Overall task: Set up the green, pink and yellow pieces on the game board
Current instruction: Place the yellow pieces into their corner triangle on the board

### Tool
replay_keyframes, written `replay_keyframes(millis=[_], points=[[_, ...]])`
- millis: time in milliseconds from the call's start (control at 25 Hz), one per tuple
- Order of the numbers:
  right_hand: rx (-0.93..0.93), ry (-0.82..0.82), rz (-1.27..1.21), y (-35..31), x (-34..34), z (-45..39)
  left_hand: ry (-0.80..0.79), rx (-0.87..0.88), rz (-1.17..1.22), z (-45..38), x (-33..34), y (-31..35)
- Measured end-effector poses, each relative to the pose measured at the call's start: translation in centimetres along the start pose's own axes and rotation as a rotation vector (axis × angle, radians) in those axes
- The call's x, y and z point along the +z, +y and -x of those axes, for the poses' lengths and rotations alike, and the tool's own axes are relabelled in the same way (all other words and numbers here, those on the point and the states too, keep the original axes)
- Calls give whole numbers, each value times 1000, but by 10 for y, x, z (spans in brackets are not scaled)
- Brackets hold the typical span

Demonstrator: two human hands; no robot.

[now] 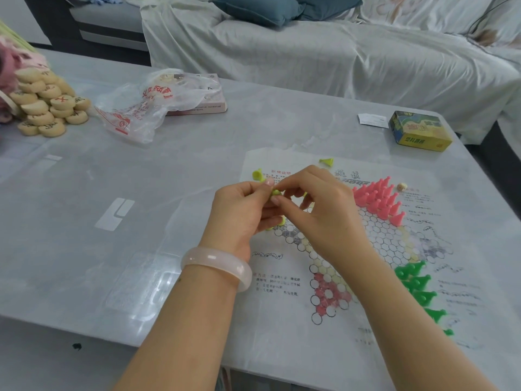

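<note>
Right over the far left part of the game board (332, 280), both hands meet around a few yellow pieces (275, 192). The left hand (242, 213) has its fingers curled round several of them, one poking out below the palm, and the right hand (315, 210) pinches one piece between thumb and forefinger just beside the left thumb; each grip is closed on yellow pieces. Two more yellow pieces lie loose near the board's far edge, one (257, 174) beyond the left hand and one (327, 161) tipped on its side further right. The pink pieces (377, 200) stand upright in a tight triangle on the far right point of the board, with a small die (402, 187) just beside them. The green pieces (417, 286) stand in a cluster on the near right point, partly behind the right forearm. A pale bracelet (217, 263) sits on the left wrist. Further out on the grey worktop (84, 193) are a yellow-and-blue box (420, 131) at the far right, a crumpled plastic bag (141, 108) over a flat pink box (203, 105), and a heap of round wooden discs (45, 105) at the far left. A covered sofa (310, 52) stands behind.
</note>
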State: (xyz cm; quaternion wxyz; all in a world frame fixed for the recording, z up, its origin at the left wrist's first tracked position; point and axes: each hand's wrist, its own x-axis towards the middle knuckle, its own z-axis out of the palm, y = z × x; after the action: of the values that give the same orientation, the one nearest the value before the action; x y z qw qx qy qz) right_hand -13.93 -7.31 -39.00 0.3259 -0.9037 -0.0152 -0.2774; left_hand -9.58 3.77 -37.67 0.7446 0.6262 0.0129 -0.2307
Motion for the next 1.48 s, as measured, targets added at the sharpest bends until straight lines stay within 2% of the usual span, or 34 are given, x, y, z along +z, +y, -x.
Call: replay_keyframes(millis=[80, 240, 400, 480, 680, 880, 1160, 1280, 1480], points=[[27, 26, -11, 0, 0, 0, 50, 72, -90, -4, -1, -2], [246, 160, -115, 6, -16, -4, 327, 390, -752, -21, -12, -7], [345, 208, -213, 7, -24, -5, 186, 389, -1156, -33, -13, -18], [350, 191, -218, 6, -23, -4, 142, 354, -1267, -37, -13, -23], [353, 187, -213, 8, -26, -3, 248, 401, -1107, -41, -16, -31], [354, 157, -208, 8, -27, -2, 307, 394, -1123, -39, -21, -29], [380, -290, 53, 7, -15, 9, 330, 481, -930, -32, -26, -16], [401, -348, 140, 6, -9, 16, 325, 421, -751, -31, -28, -12], [354, -320, 220, 5, 0, 19, 271, 260, -429, -33, -28, -12]])
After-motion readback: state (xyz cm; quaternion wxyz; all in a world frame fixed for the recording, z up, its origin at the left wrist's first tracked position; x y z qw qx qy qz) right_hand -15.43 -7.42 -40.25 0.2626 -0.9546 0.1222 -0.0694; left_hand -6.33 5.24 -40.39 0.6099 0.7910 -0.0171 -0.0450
